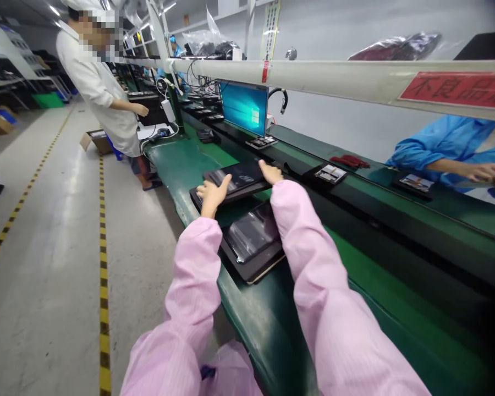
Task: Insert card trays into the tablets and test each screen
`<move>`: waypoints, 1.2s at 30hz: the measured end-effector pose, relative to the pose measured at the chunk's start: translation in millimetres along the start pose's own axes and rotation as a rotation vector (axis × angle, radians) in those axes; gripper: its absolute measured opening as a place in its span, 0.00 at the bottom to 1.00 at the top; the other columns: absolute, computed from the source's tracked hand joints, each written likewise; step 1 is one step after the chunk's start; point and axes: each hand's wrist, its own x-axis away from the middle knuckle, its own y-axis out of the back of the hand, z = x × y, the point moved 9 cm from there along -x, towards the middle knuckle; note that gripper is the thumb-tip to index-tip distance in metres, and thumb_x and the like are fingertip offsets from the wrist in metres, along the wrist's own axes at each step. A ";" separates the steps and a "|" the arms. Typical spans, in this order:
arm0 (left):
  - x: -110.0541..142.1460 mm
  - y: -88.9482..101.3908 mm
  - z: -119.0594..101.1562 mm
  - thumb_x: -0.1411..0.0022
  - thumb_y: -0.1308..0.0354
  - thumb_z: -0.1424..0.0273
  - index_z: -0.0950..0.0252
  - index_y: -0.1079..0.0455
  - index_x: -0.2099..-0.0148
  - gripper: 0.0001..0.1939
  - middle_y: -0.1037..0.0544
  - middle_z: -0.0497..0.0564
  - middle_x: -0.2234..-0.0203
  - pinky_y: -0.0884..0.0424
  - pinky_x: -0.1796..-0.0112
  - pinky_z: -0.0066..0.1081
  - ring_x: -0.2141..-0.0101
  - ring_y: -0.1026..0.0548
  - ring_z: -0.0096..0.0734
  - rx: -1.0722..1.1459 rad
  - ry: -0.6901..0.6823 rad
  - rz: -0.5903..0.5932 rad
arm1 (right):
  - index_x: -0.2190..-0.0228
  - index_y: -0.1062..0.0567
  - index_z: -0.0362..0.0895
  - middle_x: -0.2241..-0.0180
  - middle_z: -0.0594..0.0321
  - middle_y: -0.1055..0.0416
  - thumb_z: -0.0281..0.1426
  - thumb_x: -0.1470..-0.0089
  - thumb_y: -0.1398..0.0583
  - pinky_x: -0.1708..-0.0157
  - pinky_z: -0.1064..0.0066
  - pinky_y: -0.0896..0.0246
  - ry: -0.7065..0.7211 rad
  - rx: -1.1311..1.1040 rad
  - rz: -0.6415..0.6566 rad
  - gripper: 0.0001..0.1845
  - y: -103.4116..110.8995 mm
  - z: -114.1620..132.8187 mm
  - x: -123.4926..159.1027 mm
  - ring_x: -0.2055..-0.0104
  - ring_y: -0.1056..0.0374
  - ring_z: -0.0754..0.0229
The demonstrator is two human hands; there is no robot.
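In the head view, both my hands grip a flat black panel with a pale logo [241, 175], which looks like a laptop lid. My left hand [214, 193] has its near left corner, thumb on top. My right hand [271, 172] clasps the opposite end, fingers partly hidden. Beneath the panel lies a dark board or tray [196, 199], and I cannot tell whether the two touch. Closer to me, a glossy dark screen panel in clear film [251, 234] rests on another black tray [258, 270], partly under my right sleeve.
A green-matted bench [247, 308] runs forward beside a black conveyor lane carrying trays of parts [331, 174]. A lit monitor [244, 108] stands beyond. A white-coated person [94, 93] is at the far left, and a blue-sleeved co-worker [449, 146] sits across. A rail [334, 74] crosses above.
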 end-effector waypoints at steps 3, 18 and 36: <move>-28.5 9.8 48.1 0.43 0.49 0.41 0.81 0.46 0.39 0.48 0.48 0.79 0.39 0.49 0.39 0.48 0.36 0.51 0.65 -0.012 0.086 -0.040 | 0.47 0.32 0.43 0.44 0.53 0.36 0.42 0.39 0.42 0.44 0.49 0.39 -0.005 -0.034 -0.021 0.24 -46.5 25.7 -31.7 0.43 0.37 0.50; 40.6 -5.0 91.9 0.32 0.59 0.54 0.70 0.39 0.38 0.31 0.37 0.62 0.38 0.48 0.35 0.37 0.37 0.40 0.37 0.217 -0.286 0.056 | 0.44 0.30 0.41 0.38 0.52 0.38 0.54 0.51 0.37 0.31 0.59 0.63 -0.125 -0.309 -0.099 0.40 8.6 -108.0 67.3 0.33 0.48 0.48; 212.0 -12.2 90.1 0.29 0.67 0.53 0.66 0.35 0.38 0.33 0.30 0.56 0.41 0.51 0.34 0.41 0.35 0.42 0.39 0.367 -0.467 0.340 | 0.33 0.51 0.47 0.31 0.66 0.57 0.57 0.42 0.53 0.30 0.60 0.67 -0.341 -0.958 -0.612 0.44 -70.7 -129.7 304.7 0.29 0.62 0.60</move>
